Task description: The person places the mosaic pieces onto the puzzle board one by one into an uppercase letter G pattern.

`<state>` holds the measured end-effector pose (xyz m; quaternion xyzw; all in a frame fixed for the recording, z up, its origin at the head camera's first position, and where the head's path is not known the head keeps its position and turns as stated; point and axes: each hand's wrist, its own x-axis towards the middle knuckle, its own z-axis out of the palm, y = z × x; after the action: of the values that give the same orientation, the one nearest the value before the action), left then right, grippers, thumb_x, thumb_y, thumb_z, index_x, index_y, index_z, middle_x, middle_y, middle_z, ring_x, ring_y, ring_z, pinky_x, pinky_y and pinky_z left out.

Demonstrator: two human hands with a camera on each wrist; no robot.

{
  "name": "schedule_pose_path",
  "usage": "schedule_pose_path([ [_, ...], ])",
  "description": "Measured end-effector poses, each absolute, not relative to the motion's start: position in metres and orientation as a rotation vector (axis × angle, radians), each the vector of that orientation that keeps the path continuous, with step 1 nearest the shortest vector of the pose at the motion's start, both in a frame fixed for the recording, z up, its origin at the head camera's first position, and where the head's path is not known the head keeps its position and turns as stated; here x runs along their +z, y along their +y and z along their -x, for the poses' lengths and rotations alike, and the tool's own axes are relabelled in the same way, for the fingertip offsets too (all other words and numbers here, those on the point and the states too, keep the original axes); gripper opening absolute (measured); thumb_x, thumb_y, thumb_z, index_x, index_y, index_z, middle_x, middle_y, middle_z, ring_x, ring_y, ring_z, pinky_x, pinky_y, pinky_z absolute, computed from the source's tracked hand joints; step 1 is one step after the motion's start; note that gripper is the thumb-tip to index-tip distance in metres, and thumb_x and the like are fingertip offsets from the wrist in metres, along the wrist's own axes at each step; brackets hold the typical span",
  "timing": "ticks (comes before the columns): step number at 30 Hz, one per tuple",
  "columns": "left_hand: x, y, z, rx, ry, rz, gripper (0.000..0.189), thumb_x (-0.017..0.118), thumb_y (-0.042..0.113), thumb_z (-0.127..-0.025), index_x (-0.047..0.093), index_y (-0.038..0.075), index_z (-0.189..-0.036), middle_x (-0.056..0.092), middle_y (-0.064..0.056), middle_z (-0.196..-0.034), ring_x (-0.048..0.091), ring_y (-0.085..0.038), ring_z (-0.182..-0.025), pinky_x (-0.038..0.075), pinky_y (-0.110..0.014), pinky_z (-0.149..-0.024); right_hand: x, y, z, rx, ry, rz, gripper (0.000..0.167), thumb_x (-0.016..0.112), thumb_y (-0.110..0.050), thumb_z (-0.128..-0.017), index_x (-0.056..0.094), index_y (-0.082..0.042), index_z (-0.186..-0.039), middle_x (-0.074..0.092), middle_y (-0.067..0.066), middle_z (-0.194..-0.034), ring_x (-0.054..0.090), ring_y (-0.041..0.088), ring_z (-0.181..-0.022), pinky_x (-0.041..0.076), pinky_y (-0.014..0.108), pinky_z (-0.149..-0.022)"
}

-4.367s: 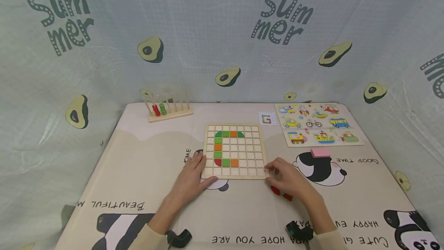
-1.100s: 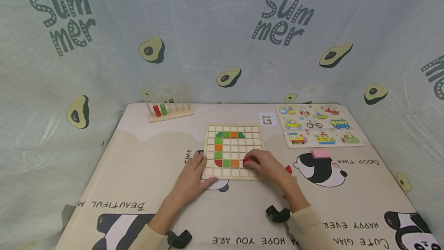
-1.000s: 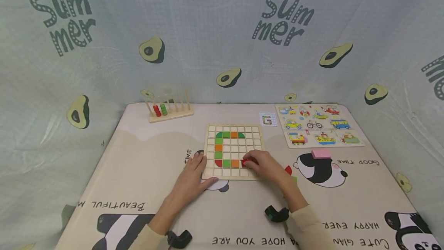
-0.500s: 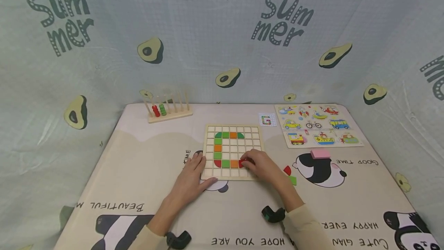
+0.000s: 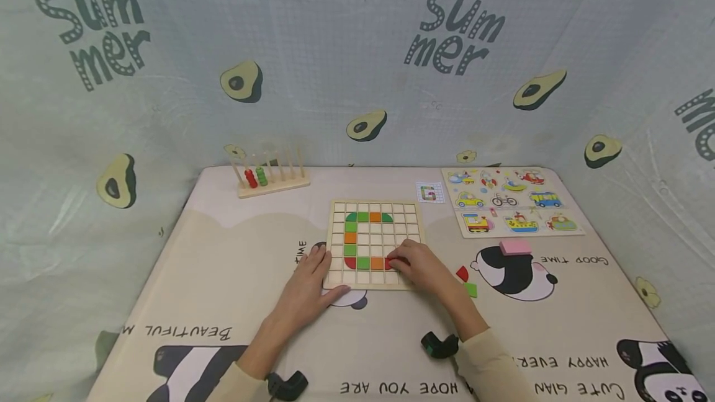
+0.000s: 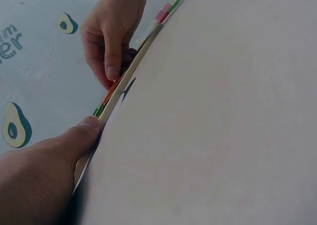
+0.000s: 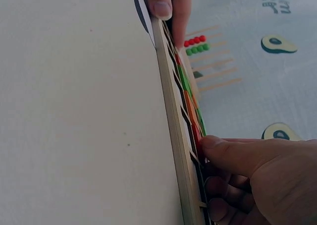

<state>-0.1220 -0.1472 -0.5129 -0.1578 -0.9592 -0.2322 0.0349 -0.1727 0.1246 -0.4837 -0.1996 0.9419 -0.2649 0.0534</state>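
On the table lies a wooden grid board with green, orange and red tiles set in a C-like outline. My right hand holds a red tile between thumb and fingers, down in the lower row beside an orange tile. In the right wrist view the thumb lies on that red tile and the other fingers curl by the board's edge. My left hand rests at the board's left side, fingers extended, thumb along the front left corner. Part of the red tile is hidden by the fingers.
Right of the board lie a loose red quarter-round tile and a green tile. Behind it is a pattern card. A vehicle puzzle board, a pink block and a bead-peg stand are farther off.
My right hand has come from the board's right edge onto the grid, bringing the red tile leftward and down beside the orange one. The left hand has stayed in place.
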Motion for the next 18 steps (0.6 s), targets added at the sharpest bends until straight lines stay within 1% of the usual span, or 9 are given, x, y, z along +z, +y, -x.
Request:
schedule_pose_path([
  [6, -0.5144, -0.1472, 0.1229, -0.709, -2.954, 0.482, 0.089, 0.068, 0.058, -0.088, 0.043, -0.001, -0.15, 0.038, -0.018, -0.16, 0.032, -0.036, -0.151, 0.027, -0.05, -0.125, -0.4849, 0.1253, 0.1726, -0.804, 2.866, 0.633, 0.017, 0.073, -0.019, -0.092, 0.076, -0.011, -0.108, 0.064, -0.003, -0.093, 0.051, 0.008, -0.08, 0.05, 0.021, -0.072],
  [11, -0.5158, -0.1473, 0.1238, -0.704, -2.954, 0.481, 0.09, 0.067, 0.06, -0.088, 0.043, -0.001, -0.15, 0.038, -0.018, -0.16, 0.033, -0.036, -0.15, 0.027, -0.049, -0.125, -0.4827, 0.127, 0.1715, -0.821, 2.87, 0.61, 0.018, 0.074, -0.019, -0.092, 0.074, -0.011, -0.108, 0.066, -0.003, -0.095, 0.054, 0.009, -0.082, 0.055, 0.027, -0.078],
  [14, -0.5157, -0.1473, 0.1239, -0.712, -2.955, 0.48, 0.089, 0.067, 0.059, -0.089, 0.042, -0.001, -0.15, 0.038, -0.018, -0.16, 0.033, -0.036, -0.151, 0.027, -0.049, -0.125, -0.4809, 0.1285, 0.1711, -0.836, 2.868, 0.602, 0.018, 0.073, -0.018, -0.092, 0.073, -0.011, -0.108, 0.067, -0.002, -0.097, 0.055, 0.009, -0.084, 0.056, 0.029, -0.081],
  [18, -0.5153, -0.1471, 0.1237, -0.723, -2.956, 0.479, 0.089, 0.067, 0.058, -0.089, 0.043, -0.001, -0.15, 0.038, -0.019, -0.16, 0.032, -0.036, -0.151, 0.027, -0.05, -0.125, -0.4785, 0.1317, 0.1699, -0.855, 2.865, 0.568, 0.017, 0.073, -0.018, -0.092, 0.072, -0.012, -0.108, 0.066, -0.003, -0.096, 0.055, 0.01, -0.084, 0.055, 0.027, -0.079],
])
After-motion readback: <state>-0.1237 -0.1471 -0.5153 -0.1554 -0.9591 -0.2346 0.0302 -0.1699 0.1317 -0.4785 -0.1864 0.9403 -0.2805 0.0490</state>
